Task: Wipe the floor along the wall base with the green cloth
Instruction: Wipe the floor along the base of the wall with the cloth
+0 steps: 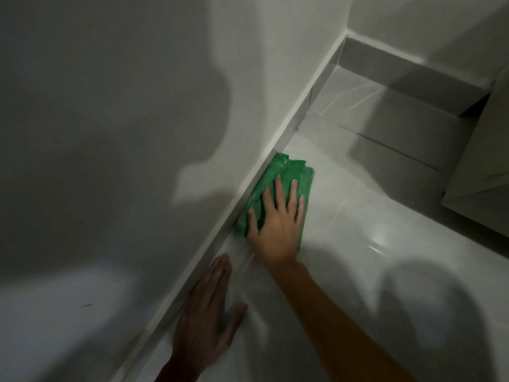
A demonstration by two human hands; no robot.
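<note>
A folded green cloth (289, 172) lies on the glossy pale floor tiles (358, 244), its left edge pushed against the skirting (248, 188) at the foot of the white wall (137, 106). My right hand (275, 224) presses flat on the cloth with fingers spread, covering its near half. My left hand (209, 312) rests flat on the floor beside the skirting, nearer to me, fingers together and thumb out, holding nothing.
The skirting runs diagonally from lower left to a corner (345, 37) at the upper right, where a second wall meets it. A pale cabinet or box (490, 166) stands on the floor at the right edge. Shadows fall across the wall and floor.
</note>
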